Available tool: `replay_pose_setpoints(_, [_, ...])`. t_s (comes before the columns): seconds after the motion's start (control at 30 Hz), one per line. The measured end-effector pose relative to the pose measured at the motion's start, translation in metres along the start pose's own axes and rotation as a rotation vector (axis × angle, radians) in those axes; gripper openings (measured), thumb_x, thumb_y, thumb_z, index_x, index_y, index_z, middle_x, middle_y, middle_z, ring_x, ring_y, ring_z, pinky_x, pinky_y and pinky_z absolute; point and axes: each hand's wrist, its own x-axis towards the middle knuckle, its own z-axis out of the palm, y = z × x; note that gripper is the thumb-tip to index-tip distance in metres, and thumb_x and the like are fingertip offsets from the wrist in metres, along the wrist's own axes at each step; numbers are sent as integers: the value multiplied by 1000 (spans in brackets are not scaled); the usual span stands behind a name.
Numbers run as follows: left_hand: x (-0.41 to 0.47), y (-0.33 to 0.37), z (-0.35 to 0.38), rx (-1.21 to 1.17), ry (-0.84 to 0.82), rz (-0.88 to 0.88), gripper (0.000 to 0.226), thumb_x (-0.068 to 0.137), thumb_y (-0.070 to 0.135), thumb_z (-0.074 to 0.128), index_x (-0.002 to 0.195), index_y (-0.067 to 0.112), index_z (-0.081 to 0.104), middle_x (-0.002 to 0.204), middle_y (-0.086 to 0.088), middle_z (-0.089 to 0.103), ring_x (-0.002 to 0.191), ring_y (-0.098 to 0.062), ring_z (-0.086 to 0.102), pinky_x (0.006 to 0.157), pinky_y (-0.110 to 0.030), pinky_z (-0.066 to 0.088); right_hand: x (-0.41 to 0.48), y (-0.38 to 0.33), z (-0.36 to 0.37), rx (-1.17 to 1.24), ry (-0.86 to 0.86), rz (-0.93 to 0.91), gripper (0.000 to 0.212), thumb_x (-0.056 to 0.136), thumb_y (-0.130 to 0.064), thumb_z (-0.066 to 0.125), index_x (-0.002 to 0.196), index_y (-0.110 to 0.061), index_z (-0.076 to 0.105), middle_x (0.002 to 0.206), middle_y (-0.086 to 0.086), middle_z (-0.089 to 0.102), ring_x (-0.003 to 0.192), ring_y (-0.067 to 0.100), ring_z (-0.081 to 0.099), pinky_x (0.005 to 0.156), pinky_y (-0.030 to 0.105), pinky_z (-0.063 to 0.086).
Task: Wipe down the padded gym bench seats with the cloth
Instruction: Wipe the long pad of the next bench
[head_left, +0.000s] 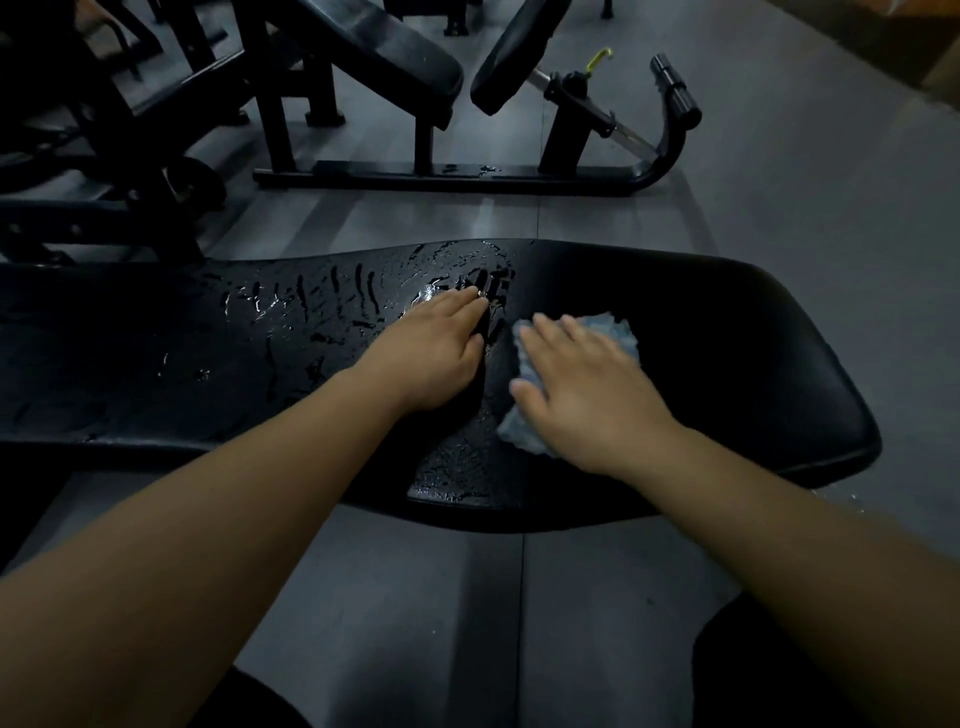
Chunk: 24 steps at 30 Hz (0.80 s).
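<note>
A long black padded bench seat (727, 374) runs across the middle of the view. Its left and centre parts are wet, with streaks and droplets; the right end looks dry and matte. A crumpled pale blue cloth (613, 332) lies on the pad, and my right hand (582, 395) presses flat on it with straight fingers. My left hand (436, 353) rests flat on the wet pad just left of the cloth, fingers straight and pointing away from me.
Beyond the bench stands another black machine with an angled pad (395, 57), a second pad (519, 52) and a floor frame (457, 174). More dark equipment (104, 130) fills the far left. Grey floor (415, 597) lies between me and the bench.
</note>
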Motion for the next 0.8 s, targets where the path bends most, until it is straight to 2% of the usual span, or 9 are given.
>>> replay_pose_setpoints(0.1, [-6,-8,-3,47,-10,31,60,102,41,29,156,14,28,164,-4,23,151,-20,20,123,-34,15,-14,-34,5,34,15,-116,79,93,-59,11,159,-18,17,167,4,13,154,24,9,123,41,7])
replay_pose_setpoints(0.2, [-20,-19,0,74,42,2,69,93,46,22,153,15,34,162,-4,29,149,-21,25,122,-41,20,-44,-18,4,60,-43,-272,81,89,-63,8,160,-24,18,167,-3,12,154,18,8,124,36,5])
replay_pose_setpoints(0.3, [-26,-22,3,35,91,-75,68,92,42,22,153,15,35,162,-5,29,150,-22,23,123,-41,17,-5,8,-1,33,-41,-104,81,89,-64,6,160,-26,13,168,-4,9,154,17,7,125,38,7])
replay_pose_setpoints(0.4, [-23,-21,2,17,89,-83,71,89,40,21,153,14,33,162,-6,28,150,-23,22,123,-40,16,32,-22,3,-4,1,3,72,99,-57,17,160,-22,12,168,2,9,154,23,7,125,43,8])
replay_pose_setpoints(0.5, [-23,-26,-3,-16,60,-61,62,96,37,25,154,14,33,163,-4,27,150,-21,22,122,-31,13,-7,-50,5,30,-13,-229,81,91,-61,8,160,-20,17,168,1,11,154,22,7,124,40,6])
replay_pose_setpoints(0.57, [-22,-34,-6,14,49,-26,54,103,31,34,155,17,31,163,-1,25,150,-18,21,119,-25,12,-30,-37,1,46,-53,-305,83,88,-65,5,160,-24,17,167,-4,10,154,17,7,124,35,3])
replay_pose_setpoints(0.63, [-23,-38,-6,38,55,-3,53,104,30,36,156,19,30,164,1,24,150,-17,21,120,-26,13,-12,-13,-1,33,-57,-216,84,88,-68,4,160,-27,14,168,-5,9,154,15,7,123,33,2])
replay_pose_setpoints(0.73, [-23,-40,-1,22,64,1,54,104,34,32,156,18,29,164,0,24,151,-18,19,123,-31,12,42,-11,1,6,1,5,72,100,-62,16,160,-25,11,168,-1,8,154,20,7,125,42,8])
replay_pose_setpoints(0.8, [-25,-41,1,22,59,-13,60,100,41,24,156,19,30,164,-1,24,151,-19,18,124,-36,13,46,-35,6,4,3,3,70,102,-59,19,161,-22,11,168,1,6,154,22,5,125,44,7])
